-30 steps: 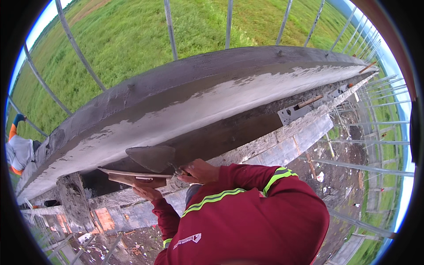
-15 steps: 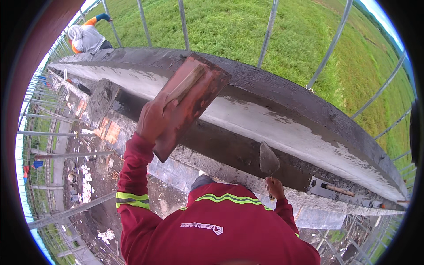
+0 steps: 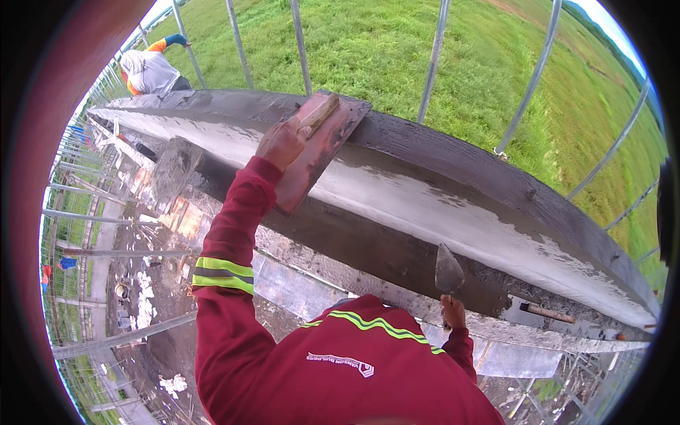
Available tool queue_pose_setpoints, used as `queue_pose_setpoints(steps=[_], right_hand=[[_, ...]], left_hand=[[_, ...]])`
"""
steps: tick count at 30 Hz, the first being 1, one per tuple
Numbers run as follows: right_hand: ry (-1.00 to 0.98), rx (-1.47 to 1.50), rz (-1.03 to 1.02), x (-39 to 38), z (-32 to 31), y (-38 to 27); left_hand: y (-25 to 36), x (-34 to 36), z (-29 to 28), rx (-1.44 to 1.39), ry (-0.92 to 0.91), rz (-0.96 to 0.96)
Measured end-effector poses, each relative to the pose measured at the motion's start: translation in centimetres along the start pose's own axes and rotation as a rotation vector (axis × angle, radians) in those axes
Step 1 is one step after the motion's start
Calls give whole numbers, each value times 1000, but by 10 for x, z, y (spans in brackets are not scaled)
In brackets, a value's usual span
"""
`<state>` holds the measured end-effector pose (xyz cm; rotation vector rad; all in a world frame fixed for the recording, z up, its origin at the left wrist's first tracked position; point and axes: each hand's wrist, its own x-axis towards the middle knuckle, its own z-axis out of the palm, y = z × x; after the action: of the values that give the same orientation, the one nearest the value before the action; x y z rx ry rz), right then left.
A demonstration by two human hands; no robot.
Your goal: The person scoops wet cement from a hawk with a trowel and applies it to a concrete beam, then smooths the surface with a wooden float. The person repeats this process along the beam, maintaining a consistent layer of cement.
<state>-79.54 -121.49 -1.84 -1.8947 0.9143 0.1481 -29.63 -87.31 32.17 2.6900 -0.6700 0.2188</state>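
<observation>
My left hand [image 3: 282,145] is closed around the wooden handle of a reddish plastering float [image 3: 341,126]. The float's far end lies over the top edge of a curved concrete wall [image 3: 453,152], and its near end hangs over the wall's inner face. Closer to me, my right hand [image 3: 453,312] grips a pointed trowel [image 3: 448,269], its blade pointing away, above the dark wet channel [image 3: 368,244] at the wall's foot. Grey mortar coats the wall's top and upper inner face; a paler band shows below. Whether the float touches the wall is hard to tell.
A wooden-handled tool [image 3: 551,312] lies in the channel at right. Far left are a mortar heap [image 3: 176,168] and a co-worker [image 3: 149,71] leaning at the wall. Metal posts [image 3: 433,64] stand beyond it, before grass. A cluttered lower level [image 3: 152,304] lies below left.
My left hand has moved the float forward and to the right, and its face has tilted. The view has shifted slightly. My right hand still holds the trowel over the channel.
</observation>
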Motion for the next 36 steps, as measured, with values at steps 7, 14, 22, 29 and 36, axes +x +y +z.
queue_pose_setpoints(steps=[7,14,22,29,36], right_hand=[[2,-77,-25,-2,-33,36],[-66,30,1,32,-59,53],[-118,14,-11,57,-57,46],[-77,-19,-13,44,-47,79],[-101,21,-28,57,-41,76]], left_hand=[[12,7,18,53,43,-59],[39,9,27,62,44,-77],[150,-38,44,-8,-83,151],[71,-62,8,45,10,-136],[59,11,34,29,51,-68]])
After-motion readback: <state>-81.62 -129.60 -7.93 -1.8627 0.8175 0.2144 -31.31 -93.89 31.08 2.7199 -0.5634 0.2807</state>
